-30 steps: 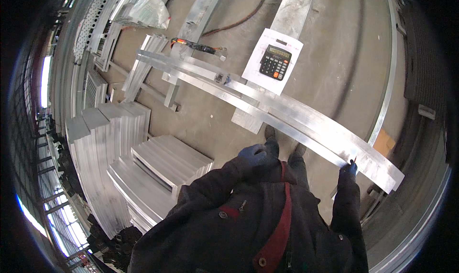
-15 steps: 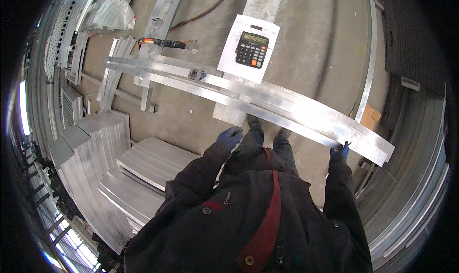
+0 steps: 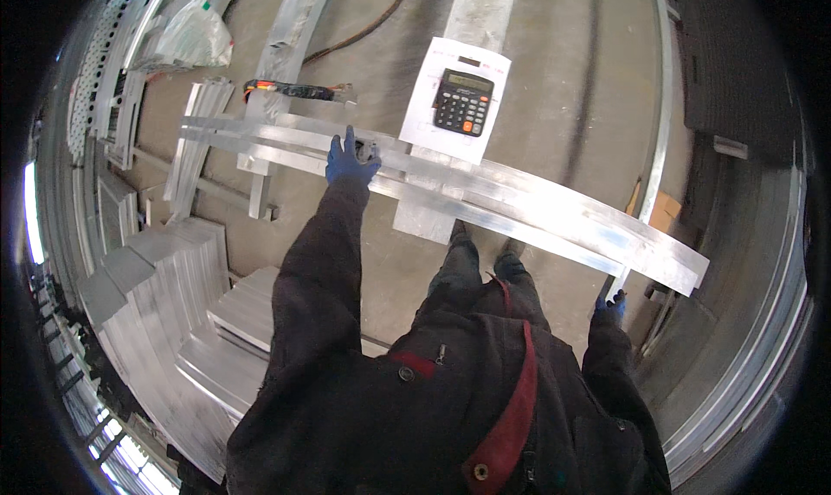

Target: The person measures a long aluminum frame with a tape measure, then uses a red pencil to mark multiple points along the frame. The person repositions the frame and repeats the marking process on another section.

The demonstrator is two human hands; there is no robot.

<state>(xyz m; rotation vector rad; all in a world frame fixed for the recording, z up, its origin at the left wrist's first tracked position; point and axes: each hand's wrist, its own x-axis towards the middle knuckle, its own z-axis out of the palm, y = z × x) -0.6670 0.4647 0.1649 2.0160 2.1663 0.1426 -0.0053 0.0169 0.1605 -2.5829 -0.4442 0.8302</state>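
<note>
A long silvery metal profile (image 3: 554, 202) lies crosswise in front of me. Over its left half is my blue-gloved left hand (image 3: 351, 161), fingers spread, beside a small dark block-like object (image 3: 370, 151) resting on the metal. Whether the fingers touch that block I cannot tell. Near the profile's right end, on my side of it, my right hand (image 3: 611, 306) is closed around a slim silvery strip (image 3: 618, 280), which points up toward the profile's edge; its exact kind is unclear.
A black calculator (image 3: 464, 102) sits on a white paper sheet (image 3: 421, 118) beyond the profile. Farther left lies a dark tool with orange parts (image 3: 290, 90). Stacked metal panels (image 3: 173, 278) stand at the left; a cardboard piece (image 3: 665, 211) is at the right.
My left hand has moved from near my body forward and left, onto the profile by the small block. My right hand has drawn back slightly from the profile's edge, with the silvery strip now showing.
</note>
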